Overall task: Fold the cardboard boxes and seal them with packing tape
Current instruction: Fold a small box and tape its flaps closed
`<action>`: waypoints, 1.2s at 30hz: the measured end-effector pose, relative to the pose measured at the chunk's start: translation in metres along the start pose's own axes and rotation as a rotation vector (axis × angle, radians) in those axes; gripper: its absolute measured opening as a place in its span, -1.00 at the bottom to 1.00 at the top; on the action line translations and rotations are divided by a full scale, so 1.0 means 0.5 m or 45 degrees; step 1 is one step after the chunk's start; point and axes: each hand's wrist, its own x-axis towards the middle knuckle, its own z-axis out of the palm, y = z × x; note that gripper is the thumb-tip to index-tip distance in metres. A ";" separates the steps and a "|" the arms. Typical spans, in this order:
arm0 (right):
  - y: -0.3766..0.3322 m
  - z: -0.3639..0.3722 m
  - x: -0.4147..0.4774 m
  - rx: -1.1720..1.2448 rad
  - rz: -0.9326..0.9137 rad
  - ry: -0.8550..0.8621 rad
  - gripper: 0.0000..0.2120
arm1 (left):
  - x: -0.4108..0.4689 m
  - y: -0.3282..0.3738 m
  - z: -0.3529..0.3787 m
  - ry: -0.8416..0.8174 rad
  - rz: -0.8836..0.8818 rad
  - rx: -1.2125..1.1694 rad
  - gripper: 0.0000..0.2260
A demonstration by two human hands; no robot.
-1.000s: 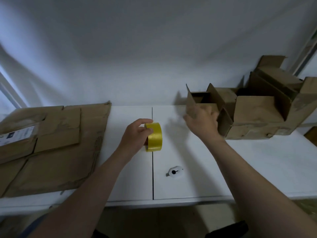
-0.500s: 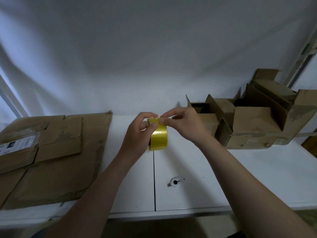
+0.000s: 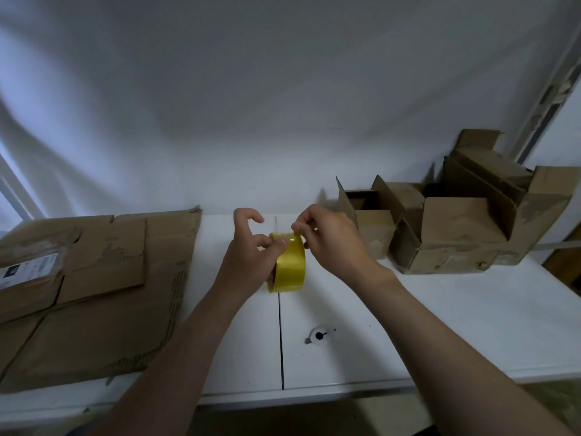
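Note:
A yellow roll of packing tape (image 3: pixel 290 266) is held upright above the middle of the white table (image 3: pixel 440 325). My left hand (image 3: pixel 250 256) grips the roll from the left, thumb on its top edge and index finger lifted off. My right hand (image 3: pixel 327 237) pinches the tape at the top of the roll with thumb and fingertips. Flattened cardboard boxes (image 3: pixel 91 287) lie stacked on the left of the table. A small opened box (image 3: pixel 367 215) and larger opened boxes (image 3: pixel 465 234) stand at the back right.
A small white object with a black hole (image 3: pixel 319 335) lies on the table near the front, right of the seam between the two tabletops. A white wall rises behind the table. A window frame (image 3: pixel 547 99) runs along the far right.
My right hand left the small box and came to the top of the roll. The left hand lifted the roll off the table, and its index finger has now come away.

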 end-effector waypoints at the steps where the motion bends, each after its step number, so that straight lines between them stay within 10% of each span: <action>1: 0.000 0.003 0.000 -0.010 0.002 -0.006 -0.89 | -0.001 -0.001 0.001 -0.008 0.015 0.040 -0.66; 22: 0.009 -0.009 -0.005 0.020 0.014 0.020 -0.91 | -0.014 0.019 0.010 -0.098 -0.173 -0.157 -0.91; 26: 0.007 -0.008 -0.008 0.076 0.091 0.065 -0.61 | -0.019 0.021 0.011 -0.121 -0.192 -0.194 -0.91; 36: 0.003 -0.011 -0.005 0.381 -0.069 -0.110 -0.97 | -0.024 0.008 -0.019 -0.114 -0.135 -0.258 -0.95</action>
